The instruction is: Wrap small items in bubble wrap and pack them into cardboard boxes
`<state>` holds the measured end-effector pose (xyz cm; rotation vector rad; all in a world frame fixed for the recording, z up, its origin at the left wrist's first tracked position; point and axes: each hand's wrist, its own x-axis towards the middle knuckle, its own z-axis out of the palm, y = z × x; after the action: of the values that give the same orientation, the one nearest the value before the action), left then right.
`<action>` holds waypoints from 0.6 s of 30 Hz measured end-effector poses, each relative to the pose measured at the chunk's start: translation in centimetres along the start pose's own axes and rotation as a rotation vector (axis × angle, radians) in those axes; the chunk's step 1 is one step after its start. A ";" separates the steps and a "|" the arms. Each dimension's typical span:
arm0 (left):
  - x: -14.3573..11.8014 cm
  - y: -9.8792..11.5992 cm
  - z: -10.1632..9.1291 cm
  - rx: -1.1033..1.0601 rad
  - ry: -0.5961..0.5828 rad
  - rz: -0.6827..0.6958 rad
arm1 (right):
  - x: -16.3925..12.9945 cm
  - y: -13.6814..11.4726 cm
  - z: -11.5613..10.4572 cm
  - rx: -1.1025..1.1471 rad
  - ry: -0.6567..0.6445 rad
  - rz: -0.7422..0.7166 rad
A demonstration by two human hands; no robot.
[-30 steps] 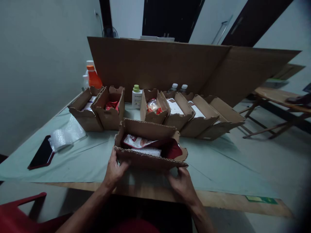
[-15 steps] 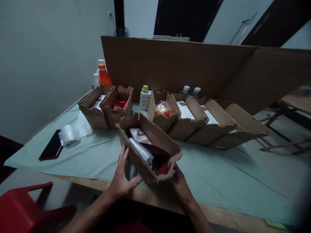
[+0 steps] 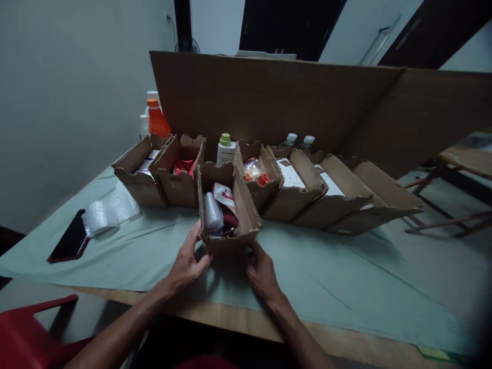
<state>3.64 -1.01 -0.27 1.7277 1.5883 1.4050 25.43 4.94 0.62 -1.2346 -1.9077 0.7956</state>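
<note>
An open-topped cardboard box [image 3: 250, 218] is between my two hands, in front of the row of boxes. Inside it are a clear bubble-wrap roll [image 3: 212, 212], a white and red packet [image 3: 223, 193] and something dark red [image 3: 229, 221]. My left hand [image 3: 186, 264] grips the box's lower left side, fingers along the wall and thumb near the front corner. At the lower right front corner, my right hand [image 3: 262, 269] holds the box with curled fingers, their tips hidden behind it.
Several cardboard boxes with goods stand behind, including one with a red packet [image 3: 184, 166]. A green-capped bottle [image 3: 225, 149] is in the gap between them. On the left lie bubble wrap [image 3: 109, 212] and a phone [image 3: 71, 238]. A large cardboard panel [image 3: 269, 97] rises behind.
The cardboard box has moved away from me toward the gap in the row and turned straighter. Both hands have moved with it, and the right hand now shows more fully.
</note>
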 end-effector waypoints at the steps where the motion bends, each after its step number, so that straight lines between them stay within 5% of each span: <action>1: 1.1 -0.3 -0.3 -0.005 0.003 -0.019 | 0.7 0.3 0.3 -0.002 0.028 -0.038; 10: 11.1 -2.6 -1.3 0.557 0.046 -0.402 | 1.5 3.6 2.4 -0.158 0.067 -0.150; 14: 11.6 -3.0 -0.3 0.594 0.026 -0.432 | 1.1 3.4 2.1 -0.174 0.045 -0.156; 18: 9.4 -2.8 -0.8 0.578 -0.026 -0.388 | 1.8 1.8 0.3 -0.119 0.065 -0.179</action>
<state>0.16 8.03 1.45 1.5709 2.3183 0.7769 25.58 7.20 -0.60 -1.1263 -2.0030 0.5488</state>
